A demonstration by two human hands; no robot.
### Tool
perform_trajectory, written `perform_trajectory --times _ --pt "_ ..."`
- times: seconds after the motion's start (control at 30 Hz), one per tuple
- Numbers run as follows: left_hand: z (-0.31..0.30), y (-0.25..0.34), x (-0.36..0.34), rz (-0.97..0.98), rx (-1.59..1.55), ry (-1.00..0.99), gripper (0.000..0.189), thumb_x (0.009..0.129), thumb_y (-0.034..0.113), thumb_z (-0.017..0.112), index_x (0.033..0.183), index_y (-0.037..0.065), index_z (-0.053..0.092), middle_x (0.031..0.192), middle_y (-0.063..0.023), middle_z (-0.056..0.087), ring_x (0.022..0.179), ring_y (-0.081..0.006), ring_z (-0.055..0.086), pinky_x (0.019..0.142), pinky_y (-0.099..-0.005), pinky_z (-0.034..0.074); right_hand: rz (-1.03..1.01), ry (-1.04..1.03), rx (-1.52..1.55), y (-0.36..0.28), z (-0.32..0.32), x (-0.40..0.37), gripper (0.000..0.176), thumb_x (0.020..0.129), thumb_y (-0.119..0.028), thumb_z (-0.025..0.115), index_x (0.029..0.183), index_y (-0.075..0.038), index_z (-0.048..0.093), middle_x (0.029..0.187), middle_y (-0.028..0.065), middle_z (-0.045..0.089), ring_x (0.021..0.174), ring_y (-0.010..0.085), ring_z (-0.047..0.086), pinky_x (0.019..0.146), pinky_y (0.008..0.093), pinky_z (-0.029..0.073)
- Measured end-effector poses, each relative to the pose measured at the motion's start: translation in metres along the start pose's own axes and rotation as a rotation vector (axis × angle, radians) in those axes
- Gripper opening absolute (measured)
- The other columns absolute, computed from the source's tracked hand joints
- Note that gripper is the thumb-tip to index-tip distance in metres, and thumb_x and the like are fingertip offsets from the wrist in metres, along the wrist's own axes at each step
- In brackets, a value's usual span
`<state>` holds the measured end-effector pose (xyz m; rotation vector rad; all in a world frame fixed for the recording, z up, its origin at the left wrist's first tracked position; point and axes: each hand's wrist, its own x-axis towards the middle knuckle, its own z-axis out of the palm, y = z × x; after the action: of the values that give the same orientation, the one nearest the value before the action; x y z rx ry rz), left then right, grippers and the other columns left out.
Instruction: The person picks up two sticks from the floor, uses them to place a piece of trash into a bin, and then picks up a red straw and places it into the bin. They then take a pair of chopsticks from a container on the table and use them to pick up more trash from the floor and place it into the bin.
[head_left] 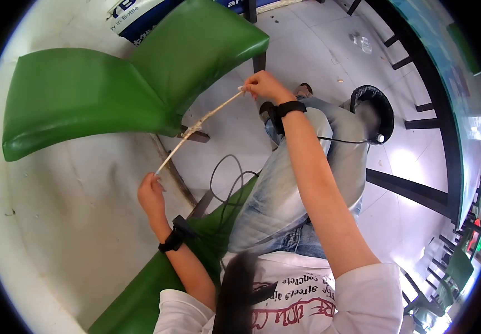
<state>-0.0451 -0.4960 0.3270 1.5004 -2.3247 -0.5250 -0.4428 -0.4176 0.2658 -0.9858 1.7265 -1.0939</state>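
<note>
Nearest, at six o'clock, is a white T-shirt (302,295) with printed lettering, and from it the blue jeans (290,195) run up toward one o'clock. Beneath the person, a green seat (135,289) stretches out to seven. A thin, pale strand (200,123) with a knotty lump at its middle is held taut between the hands, slanting across ten to twelve o'clock. The left hand (151,195), near nine, pinches its lower end between thumb and fingers; the right hand (264,87), just past twelve, pinches its whitish upper tip. Black bands circle both wrists; from the right band (291,107) a cable (342,140) crosses the knees toward two, while a loose dark loop of wire (212,181) lies close by the left forearm. Just beyond the strand, from nine to twelve, a green chair (79,92) crowds the space, its dark leg (197,135) showing behind the lump. At two, a black-lined bin (387,106) stands right beside the knees. Farther off are a pale wall (57,222) at nine, a blue-and-white banner (140,22) at eleven, a clear plastic bottle (362,43) on the tiled floor (324,36) between one and two, a dark-framed table (466,111) near three, and more green chairs (459,266) around four.
</note>
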Motion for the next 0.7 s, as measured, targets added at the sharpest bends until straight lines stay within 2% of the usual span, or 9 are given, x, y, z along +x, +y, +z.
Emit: perform_trajectory --times 0.07,0.17,0.37,0.47,0.57,0.7 --pt "-0.004 0.003 0.000 -0.064 -0.006 0.033 0.013 0.082 0.010 0.048 0.073 0.005 0.055 0.056 -0.0101 0.052 0.051 -0.0230 0.052 0.049 -0.0322 0.039 0.022 -0.035 -0.021 0.001 0.000 -0.002 0.021 0.078 -0.020 0.063 0.073 0.001 0.063 0.055 0.0027 0.055 0.048 0.0087 0.051 0.049 0.0228 0.041" --pt "-0.007 0.002 0.001 -0.076 0.101 0.001 0.014 0.082 0.012 0.049 0.072 0.005 0.054 0.054 -0.0101 0.050 0.049 -0.0233 0.051 0.048 -0.0319 0.038 -0.051 -0.036 0.113 0.005 0.001 0.002 0.023 0.077 -0.021 0.064 0.072 0.001 0.063 0.054 0.0027 0.055 0.049 0.0084 0.051 0.049 0.0223 0.041" --pt "-0.012 0.009 -0.003 -0.002 0.101 -0.056 0.014 0.082 0.013 0.049 0.072 0.005 0.054 0.056 -0.0115 0.051 0.050 -0.0259 0.050 0.049 -0.0341 0.038 -0.026 0.098 0.113 0.001 -0.003 -0.003 0.020 0.077 -0.018 0.064 0.072 0.002 0.064 0.055 0.0044 0.056 0.048 0.0096 0.053 0.048 0.0226 0.044" --pt "-0.011 0.008 -0.003 0.062 0.188 -0.080 0.014 0.082 0.012 0.048 0.072 0.005 0.054 0.057 -0.0126 0.052 0.051 -0.0279 0.050 0.049 -0.0350 0.038 -0.098 0.074 0.280 0.004 -0.001 -0.001 0.021 0.077 -0.018 0.064 0.071 0.002 0.064 0.055 0.0044 0.056 0.048 0.0092 0.053 0.048 0.0218 0.043" --pt "-0.009 0.014 -0.006 0.038 0.182 -0.092 0.014 0.082 0.012 0.047 0.072 0.005 0.054 0.058 -0.0136 0.052 0.053 -0.0299 0.050 0.050 -0.0353 0.038 -0.066 0.130 0.256 0.014 -0.001 0.001 0.021 0.076 -0.018 0.065 0.072 0.002 0.064 0.057 0.0053 0.057 0.048 0.0091 0.054 0.048 0.0221 0.044" --pt "0.003 0.006 -0.005 -0.006 0.092 -0.209 0.017 0.083 0.011 0.046 0.071 0.003 0.055 0.054 -0.0120 0.051 0.048 -0.0243 0.052 0.049 -0.0325 0.041 0.083 0.224 0.284 0.048 0.008 0.014 0.021 0.077 -0.019 0.063 0.072 0.001 0.064 0.058 0.0063 0.058 0.048 0.0107 0.055 0.048 0.0238 0.045"
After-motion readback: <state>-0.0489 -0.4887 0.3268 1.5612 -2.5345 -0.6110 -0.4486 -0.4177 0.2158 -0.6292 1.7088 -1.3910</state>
